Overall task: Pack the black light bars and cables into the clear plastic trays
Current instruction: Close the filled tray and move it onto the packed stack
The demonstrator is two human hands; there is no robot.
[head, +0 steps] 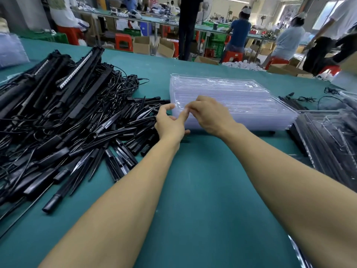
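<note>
picking at near-left corner of clear tray stack (228, 97), frame centre | left hand (170, 122) spread, right hand (210, 115) pinching top edge | likely thin, flexy, nested-sticky: peeling from corner | light bars (63, 84) piled upper left, stiff

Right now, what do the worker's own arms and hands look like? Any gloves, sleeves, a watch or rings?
Both are bare. The left hand and right hand wear no gloves, and I can see no rings. No watch, strap or band shows at either wrist. Both forearms are uncovered all the way to the bottom edge of the picture, so no sleeve is in view; anything worn higher up is out of frame.
</note>
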